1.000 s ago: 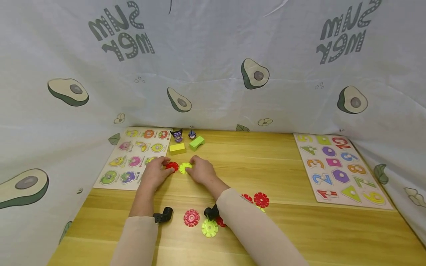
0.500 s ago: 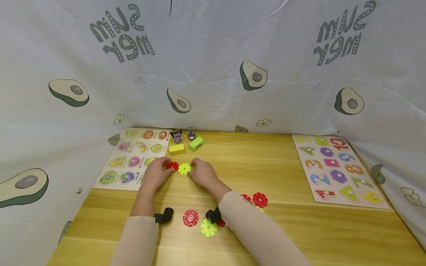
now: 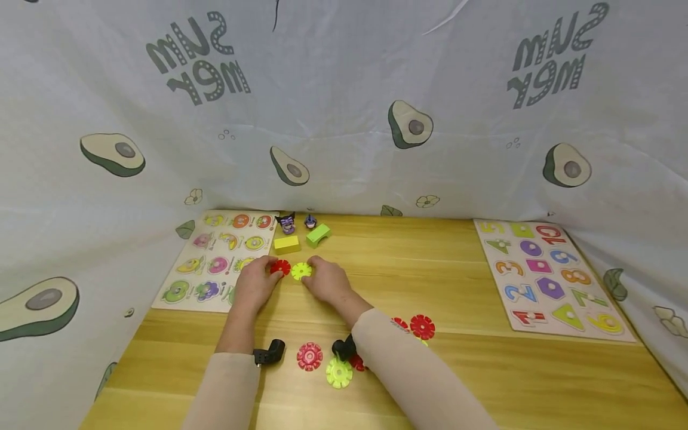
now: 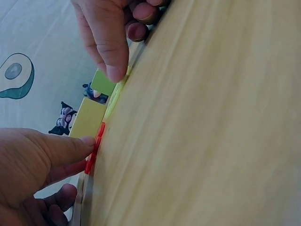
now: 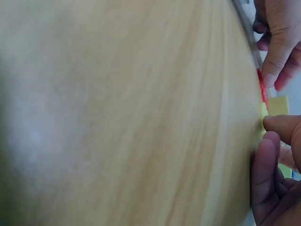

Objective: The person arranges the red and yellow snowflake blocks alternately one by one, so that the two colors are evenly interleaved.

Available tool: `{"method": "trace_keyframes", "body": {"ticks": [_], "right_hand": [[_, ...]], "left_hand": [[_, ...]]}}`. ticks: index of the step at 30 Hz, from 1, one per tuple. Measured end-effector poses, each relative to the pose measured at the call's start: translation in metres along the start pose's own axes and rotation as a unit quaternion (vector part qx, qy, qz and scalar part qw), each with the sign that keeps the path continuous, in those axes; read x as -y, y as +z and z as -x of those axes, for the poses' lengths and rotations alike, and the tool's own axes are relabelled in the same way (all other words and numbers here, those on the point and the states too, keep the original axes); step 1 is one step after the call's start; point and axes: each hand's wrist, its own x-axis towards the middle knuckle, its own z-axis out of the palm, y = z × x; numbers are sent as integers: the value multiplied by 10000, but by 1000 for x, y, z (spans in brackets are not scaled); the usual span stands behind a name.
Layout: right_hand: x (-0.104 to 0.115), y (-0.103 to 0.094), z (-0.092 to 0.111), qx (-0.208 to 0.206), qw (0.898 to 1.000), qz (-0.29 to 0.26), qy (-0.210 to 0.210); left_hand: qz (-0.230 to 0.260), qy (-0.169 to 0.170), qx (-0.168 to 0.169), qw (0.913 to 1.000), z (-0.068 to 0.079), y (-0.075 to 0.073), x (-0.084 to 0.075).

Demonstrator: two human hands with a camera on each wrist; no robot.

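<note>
Two thin notched plastic discs lie flat side by side on the wooden table, a small gap between them. Thumb and index finger of my left hand [image 3: 257, 284] pinch the red disc [image 3: 281, 266] at its left and near edges. On its other side, my right hand [image 3: 329, 282] holds the yellow-green disc [image 3: 301, 271] between thumb and index finger. In the left wrist view, the red disc [image 4: 95, 149] shows edge-on under the left thumb. Just beyond the discs sit a yellow block [image 3: 286, 245] and a green arched block [image 3: 319, 235].
Two small purple figures, one of them a dark-eared figure [image 3: 287, 224], stand behind the blocks. A fruit puzzle board [image 3: 177, 272] lies left, a number puzzle board [image 3: 516, 310] right. Nearer are a pinkish-red disc [image 3: 309, 356], a yellow-green disc [image 3: 339, 373] and several discs partly under the right sleeve.
The right thumb slips back to the yellow-green disc's edge, then comes onto it again. Both discs stay nearly in place, and the left hand keeps its hold on the red one.
</note>
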Motion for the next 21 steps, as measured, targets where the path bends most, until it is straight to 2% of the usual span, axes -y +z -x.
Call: {"method": "trace_keyframes", "body": {"ticks": [4, 6, 9, 12, 14, 17, 19, 21], "right_hand": [[-3, -8, 7, 298, 9988, -340, -189], [-5, -13, 15, 651, 9962, -434, -387], [-9, -22, 34, 1187, 9880, -432, -888], [-14, -25, 56, 1752, 9753, -476, -1254], [-16, -24, 70, 1968, 9686, -297, -1492], [-17, -22, 88, 2113, 9590, 239, -1875], [-16, -20, 97, 2029, 9539, 609, -2123], [-16, -18, 104, 1909, 9509, 865, -2276]], "left_hand": [[132, 124, -12, 9998, 1, -2, -3], [290, 123, 72, 9995, 2, -4, -8], [738, 10, 417, 9964, 5, -5, -18], [1433, -277, 932, 9849, 8, 1, -24], [1863, -435, 1232, 9738, 8, 7, -25], [2336, -627, 1467, 9592, 8, 16, -24], [2442, -713, 1445, 9562, 8, 21, -23], [2457, -734, 1329, 9574, 8, 26, -23]]}}
